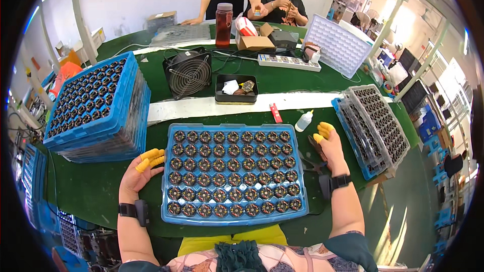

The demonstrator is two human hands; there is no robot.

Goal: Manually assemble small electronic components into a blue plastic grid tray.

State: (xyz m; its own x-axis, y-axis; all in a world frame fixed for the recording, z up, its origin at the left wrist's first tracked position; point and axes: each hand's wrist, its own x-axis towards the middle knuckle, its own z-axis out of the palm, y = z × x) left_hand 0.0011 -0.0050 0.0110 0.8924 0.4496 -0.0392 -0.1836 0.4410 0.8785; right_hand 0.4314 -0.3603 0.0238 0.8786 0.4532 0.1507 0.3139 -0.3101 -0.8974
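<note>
A person's two bare hands, with yellow covers on some fingertips, flank a blue tray (234,220) in the lower centre of the frame, on a green table (136,224). The tray holds six rows of round dark parts (233,164) with coppery flecks, each in its own pocket. The left hand (133,175), left of centre, has its fingers extended toward the tray's left rim, thumb apart; whether they touch it is unclear. The right hand (331,150), right of centre, lies beside a dark tool (316,147); its fingers are bent, and I cannot tell whether they grip it.

At the left, a stack of blue and clear trays (91,133) carries more round parts in its top tray. At the right, tilted clear trays (375,126) hold similar rows. In the upper centre, a black box (236,99) contains a crumpled white piece and brownish bits. Above it stands a bottle (224,25) of reddish liquid; to its right, an open cardboard box (256,43) has a red-and-white package (246,26) at its top. A white dropper bottle (303,121) stands near the right hand. A small red packet (275,113) beside it bears pale marks too small to read
</note>
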